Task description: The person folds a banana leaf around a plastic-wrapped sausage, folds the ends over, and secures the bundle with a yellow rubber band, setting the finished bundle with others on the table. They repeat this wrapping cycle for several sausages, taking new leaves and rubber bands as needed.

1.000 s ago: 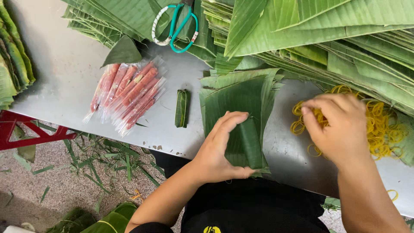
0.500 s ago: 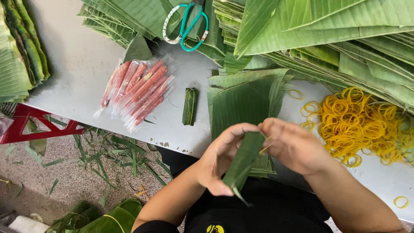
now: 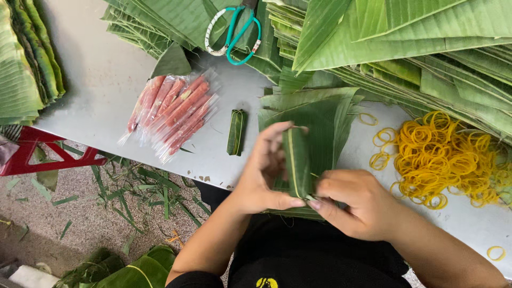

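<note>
While both hands close round it, the leaf-wrapped roll stands upright just above the stack of cut leaves at the near edge of the counter. The left hand cups its side with the thumb under the base; the right hand pinches the lower end, fingers curled shut. It looks light and pliant, the leaf smooth, apt to split along its ribs and spring open, so a hold across the folded ends seems safest. 1 finished bundle lies to the left beside bagged sausages; yellow rubber bands lie right. Open room is left of the stack.
</note>
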